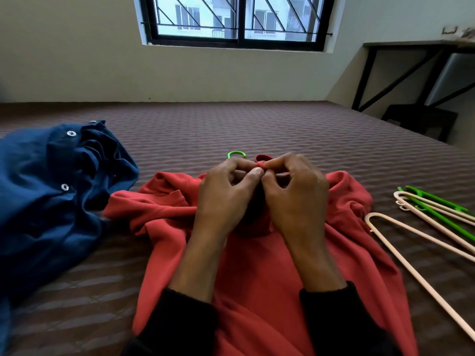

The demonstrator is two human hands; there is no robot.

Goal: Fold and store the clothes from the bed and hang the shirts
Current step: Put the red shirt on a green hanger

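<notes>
Over on the left of the frame, a blue shirt (51,191) is lying crumpled on the bed (257,124), not folded or hung, so that one's still to do; centre frame, the red shirt (257,265) is spread out with a green hanger hook (236,154) poking out past the collar, so I'd guess it's mid-hanging; left hand (226,194) and right hand (295,194) both have fingers pinched together on the collar fabric, maybe doing up a button, can't really tell; at the right edge, spare hangers (431,217) lie on the bed; no drawers, baskets or wardrobe visible, so nothing looks stored yet.
</notes>
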